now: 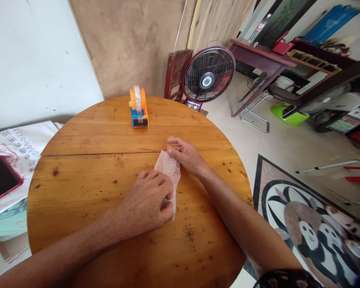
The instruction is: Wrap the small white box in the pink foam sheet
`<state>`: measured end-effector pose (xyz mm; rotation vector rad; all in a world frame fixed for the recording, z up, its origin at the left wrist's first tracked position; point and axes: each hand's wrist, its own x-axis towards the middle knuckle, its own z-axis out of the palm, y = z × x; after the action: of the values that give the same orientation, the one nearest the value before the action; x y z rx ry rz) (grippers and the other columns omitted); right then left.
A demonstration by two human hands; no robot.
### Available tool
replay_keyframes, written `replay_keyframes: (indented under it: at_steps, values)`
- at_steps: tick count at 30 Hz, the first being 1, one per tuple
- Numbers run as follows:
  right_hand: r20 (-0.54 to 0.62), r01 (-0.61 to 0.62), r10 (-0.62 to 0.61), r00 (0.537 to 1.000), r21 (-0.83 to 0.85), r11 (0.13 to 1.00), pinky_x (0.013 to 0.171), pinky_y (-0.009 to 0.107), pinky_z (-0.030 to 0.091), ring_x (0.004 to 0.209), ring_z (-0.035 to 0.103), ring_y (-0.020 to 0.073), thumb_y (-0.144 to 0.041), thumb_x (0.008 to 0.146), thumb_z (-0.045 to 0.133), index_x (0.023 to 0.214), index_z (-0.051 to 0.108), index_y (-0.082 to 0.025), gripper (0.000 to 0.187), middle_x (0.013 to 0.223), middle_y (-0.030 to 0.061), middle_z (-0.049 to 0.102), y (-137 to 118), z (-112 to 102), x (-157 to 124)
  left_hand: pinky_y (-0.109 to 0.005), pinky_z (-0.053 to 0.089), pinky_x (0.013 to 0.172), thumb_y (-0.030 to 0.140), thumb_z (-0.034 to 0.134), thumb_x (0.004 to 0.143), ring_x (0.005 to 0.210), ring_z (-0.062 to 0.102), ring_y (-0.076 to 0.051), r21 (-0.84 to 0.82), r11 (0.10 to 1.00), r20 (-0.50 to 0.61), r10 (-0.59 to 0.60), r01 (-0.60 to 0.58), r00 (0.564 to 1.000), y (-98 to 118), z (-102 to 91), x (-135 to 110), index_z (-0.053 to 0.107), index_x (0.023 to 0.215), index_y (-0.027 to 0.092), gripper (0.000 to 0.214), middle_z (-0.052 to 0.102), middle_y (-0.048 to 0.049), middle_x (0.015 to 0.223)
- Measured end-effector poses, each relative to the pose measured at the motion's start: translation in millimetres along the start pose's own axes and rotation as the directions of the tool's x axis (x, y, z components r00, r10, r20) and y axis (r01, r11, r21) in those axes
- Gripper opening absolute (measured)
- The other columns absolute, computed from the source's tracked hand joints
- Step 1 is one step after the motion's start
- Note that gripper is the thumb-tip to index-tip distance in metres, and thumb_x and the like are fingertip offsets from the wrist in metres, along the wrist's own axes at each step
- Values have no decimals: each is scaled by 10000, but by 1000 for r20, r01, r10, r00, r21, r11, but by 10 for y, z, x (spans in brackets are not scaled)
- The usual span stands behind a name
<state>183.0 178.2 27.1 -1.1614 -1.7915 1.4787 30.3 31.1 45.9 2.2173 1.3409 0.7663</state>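
Observation:
A whitish, see-through piece of bubble wrap [171,168] lies lengthwise on the round wooden table [87,176]. My left hand [151,194] is closed over its middle and near part, fingers curled onto it. At the far right corner, my right hand [186,155] has its fingers bent and its thumb against the wrap's edge. Something small and clear seems to show between that thumb and forefinger, too faint to make out. Beyond both hands stands an orange and blue tape dispenser [139,110] with a roll of clear tape in it.
A red-rimmed phone [3,178] rests on a white printed sack [33,140] left of the table. Behind the table's far right edge are a fan [208,76] and a wooden chair [174,74]. A dark red desk [264,54] stands farther back.

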Motion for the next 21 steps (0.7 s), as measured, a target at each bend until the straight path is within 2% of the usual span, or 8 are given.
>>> replay_keyframes:
  at_steps: [2,5,9,14,19,21]
  values:
    - [-11,4,-4,1000,3,1000,536,236,349,520,476,96,-345,783,652,1101,566,-182,367,610,-81,527,5,-17,-15,-453,415,908,108,537,729,1066,609,-274,6,1000,-4,3,-3,1000,-3,3,-2,531,750,194,89,705,-45,982]
    - [51,-42,40,998,22,999,559,244,374,555,506,107,-374,749,702,1130,557,-175,454,657,-60,571,-19,-42,-45,-454,420,909,106,540,732,1050,613,-269,11,1000,-7,5,-4,1000,-9,5,-4,534,754,197,94,704,-40,978]
    - [81,-38,37,996,22,999,576,244,387,591,503,112,-326,684,733,1096,578,-187,462,696,-51,570,-14,-11,-55,-465,438,894,117,553,734,1028,606,-273,37,999,-7,11,-11,1000,-12,10,-12,552,751,199,84,692,-47,998]
    - [-68,23,-26,997,-47,999,553,239,339,559,436,106,-336,710,684,1033,590,-183,371,646,-67,502,78,97,-42,-504,472,850,135,560,749,1070,561,-325,127,992,-74,15,-5,997,14,9,-50,606,731,193,76,613,-116,1197]
    - [-193,74,-99,976,-133,988,581,250,357,573,431,109,-313,718,680,1057,592,-179,375,631,-83,453,97,162,-61,-493,509,838,152,581,757,1056,561,-319,154,988,-102,-9,25,995,23,2,-84,634,746,187,64,581,-134,1182]
    - [-217,86,-124,968,-176,981,605,257,373,599,450,114,-299,717,682,1071,594,-172,386,650,-77,462,93,176,-62,-489,514,847,153,579,762,1064,569,-318,165,986,-101,-4,20,995,18,-2,-82,644,811,183,86,594,-140,1186]
